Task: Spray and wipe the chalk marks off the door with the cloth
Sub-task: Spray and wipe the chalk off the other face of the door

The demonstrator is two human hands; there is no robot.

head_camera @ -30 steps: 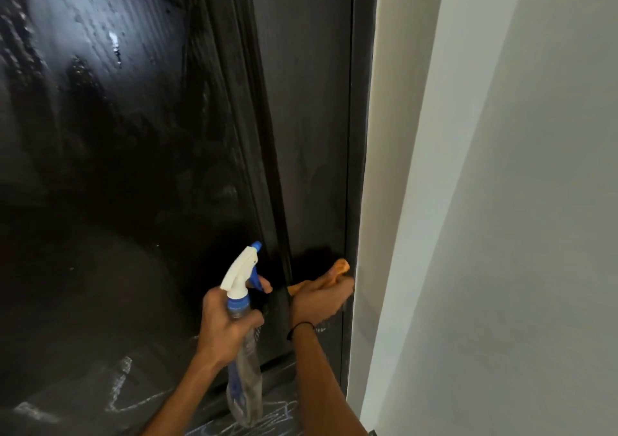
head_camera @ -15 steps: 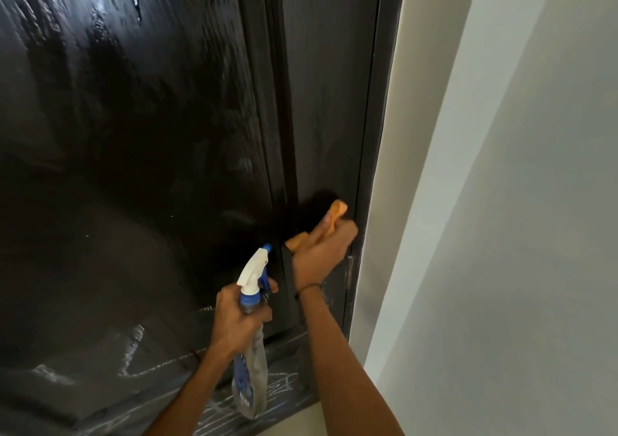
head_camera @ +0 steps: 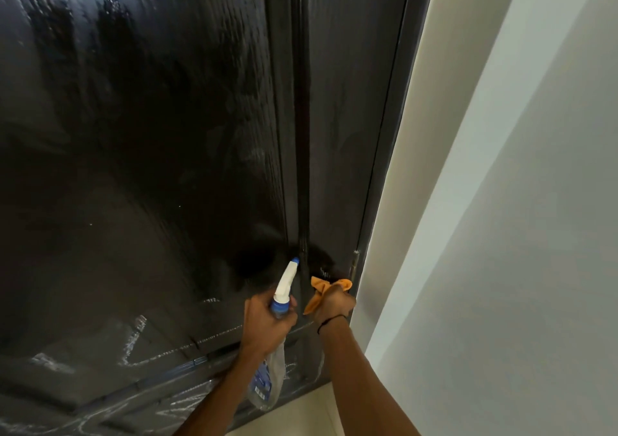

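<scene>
The dark wooden door [head_camera: 150,168] fills the left of the view, its upper panel wet and glossy. White chalk marks [head_camera: 133,338] streak its lower part near the floor. My left hand [head_camera: 267,325] grips the neck of a clear spray bottle [head_camera: 272,378] with a white and blue nozzle pointing up at the door. My right hand [head_camera: 334,303] holds an orange cloth [head_camera: 321,290] pressed against the door's right stile, just left of the hinge.
A metal hinge [head_camera: 355,265] sits on the door's right edge by the dark frame [head_camera: 394,134]. A pale wall [head_camera: 518,201] runs along the right. Light floor tile [head_camera: 301,415] shows at the bottom.
My right hand with the cloth has slid down the stile after rising half a second ago. The bottle hand stays close beside it. The view has tilted, showing more floor.
</scene>
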